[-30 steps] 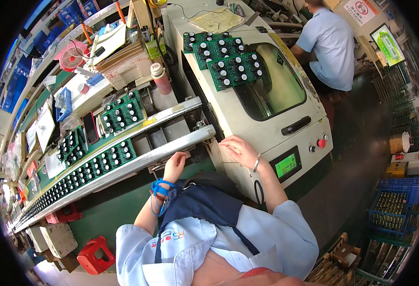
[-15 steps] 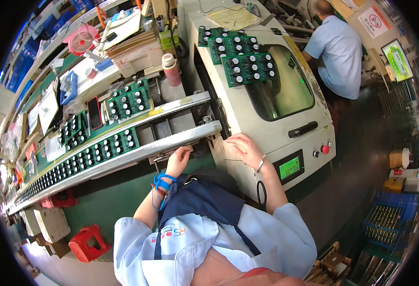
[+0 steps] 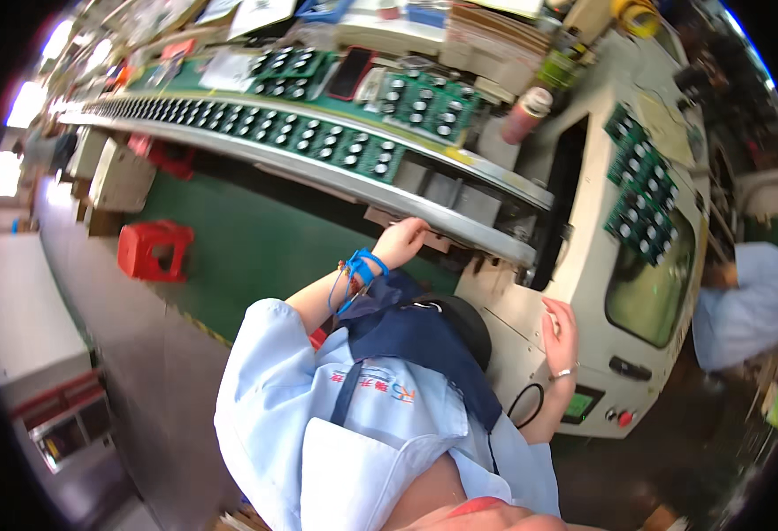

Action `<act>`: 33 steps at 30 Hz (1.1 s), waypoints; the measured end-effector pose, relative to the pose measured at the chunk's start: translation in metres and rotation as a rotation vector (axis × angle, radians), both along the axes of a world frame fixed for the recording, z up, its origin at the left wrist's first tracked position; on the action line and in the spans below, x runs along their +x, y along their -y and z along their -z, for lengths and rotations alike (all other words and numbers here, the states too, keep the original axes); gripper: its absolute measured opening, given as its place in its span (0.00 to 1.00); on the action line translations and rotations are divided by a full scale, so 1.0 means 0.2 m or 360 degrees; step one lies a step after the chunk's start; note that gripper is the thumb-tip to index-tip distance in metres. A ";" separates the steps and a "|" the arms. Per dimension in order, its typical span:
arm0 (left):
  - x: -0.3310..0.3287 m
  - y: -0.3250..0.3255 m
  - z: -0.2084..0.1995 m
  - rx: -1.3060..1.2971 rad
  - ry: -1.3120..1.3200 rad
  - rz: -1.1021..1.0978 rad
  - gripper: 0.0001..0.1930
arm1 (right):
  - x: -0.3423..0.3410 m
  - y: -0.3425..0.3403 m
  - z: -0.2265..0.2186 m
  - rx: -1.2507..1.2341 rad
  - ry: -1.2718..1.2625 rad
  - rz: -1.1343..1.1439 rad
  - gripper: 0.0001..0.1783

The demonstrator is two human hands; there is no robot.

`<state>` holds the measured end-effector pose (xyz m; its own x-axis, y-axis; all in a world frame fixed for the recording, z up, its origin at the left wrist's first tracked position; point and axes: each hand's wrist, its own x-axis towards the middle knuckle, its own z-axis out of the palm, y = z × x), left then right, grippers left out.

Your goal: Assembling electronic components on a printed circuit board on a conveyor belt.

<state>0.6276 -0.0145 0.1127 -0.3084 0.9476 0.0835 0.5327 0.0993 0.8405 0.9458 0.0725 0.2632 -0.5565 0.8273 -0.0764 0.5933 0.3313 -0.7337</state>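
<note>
My left hand (image 3: 402, 242) is just in front of the metal conveyor rail (image 3: 477, 232), its fingers curled together with nothing visible in them. A blue wrist strap (image 3: 364, 268) circles that wrist. My right hand (image 3: 559, 336) is by the front corner of the cream-coloured machine (image 3: 517, 305), fingers loosely stretched and holding nothing I can see. It wears a bracelet (image 3: 565, 373). Along the conveyor runs a long row of green circuit boards (image 3: 318, 142) with round capacitors. More circuit boards (image 3: 641, 226) lie on top of the machine, overlapping its window.
Behind the rail are loose circuit boards (image 3: 429, 104), a phone (image 3: 351, 73) and a pink bottle (image 3: 527, 115). A red stool (image 3: 156, 250) stands on the floor at left. The machine has a black handle (image 3: 630, 368) and red button (image 3: 624, 419). Another person (image 3: 743, 305) is at far right.
My view has turned left, so the conveyor and machine appear shifted right. My right hand has come down along the machine's front. The left hand stays near the rail, still curled.
</note>
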 end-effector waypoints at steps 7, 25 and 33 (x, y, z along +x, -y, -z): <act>-0.62 0.21 0.10 0.0099 -0.0596 -0.0906 0.10 | -0.27 -0.03 0.00 -0.0275 0.0124 -0.0151 0.13; -1.06 0.15 0.19 -0.0157 -0.1164 -0.0302 0.18 | -0.81 0.08 1.90 -0.1973 -0.0403 0.1393 0.20; -1.11 0.14 0.19 -0.0111 -0.1017 -0.0187 0.20 | -1.07 -0.01 2.21 -0.1852 -0.1551 0.1696 0.17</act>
<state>0.4050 -0.0433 0.0739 -0.3204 0.9204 0.2242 0.9075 0.2304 0.3513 0.7321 0.0750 -0.1785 -0.0912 0.5863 -0.8050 -0.5326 -0.7117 -0.4580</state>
